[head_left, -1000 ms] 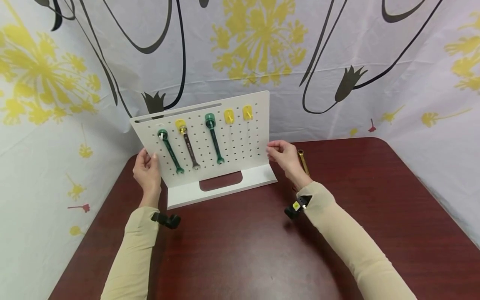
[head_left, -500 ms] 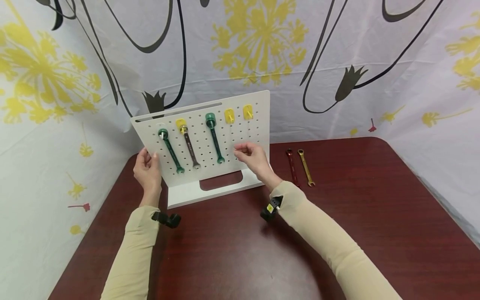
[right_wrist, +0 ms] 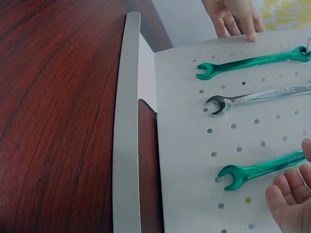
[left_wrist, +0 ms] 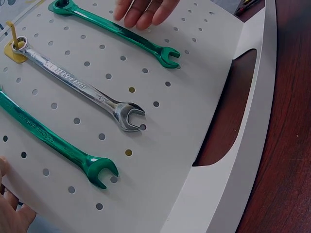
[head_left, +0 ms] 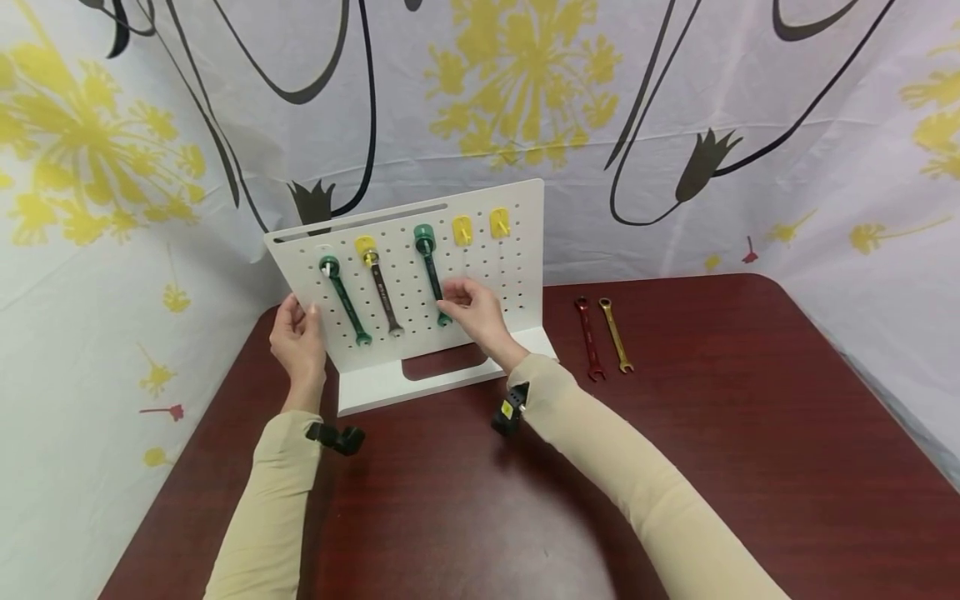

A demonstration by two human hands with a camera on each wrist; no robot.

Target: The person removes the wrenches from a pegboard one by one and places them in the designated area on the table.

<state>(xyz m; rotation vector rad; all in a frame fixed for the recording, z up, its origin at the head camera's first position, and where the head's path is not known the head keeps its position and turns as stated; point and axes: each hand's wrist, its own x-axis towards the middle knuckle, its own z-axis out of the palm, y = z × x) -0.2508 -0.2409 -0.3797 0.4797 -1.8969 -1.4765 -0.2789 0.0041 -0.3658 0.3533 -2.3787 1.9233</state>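
The right green wrench (head_left: pixel 431 271) hangs from a green hook (head_left: pixel 423 231) on the white board (head_left: pixel 527 258), right of the silver wrench (head_left: pixel 385 298). It looks like metal, so it should be stiff, hard to damage and fairly heavy for its size; the glossy shank may prove a little slippery, and its middle seems the best place to take hold. Its long axis follows the board's face, leaning from upper left to lower right in the head view, ring end up, forked end down. The right hand (head_left: pixel 474 313) has thumb and fingers parted about the shank; whether they touch it, I cannot tell. The left hand (head_left: pixel 297 340) pinches the board's left edge.
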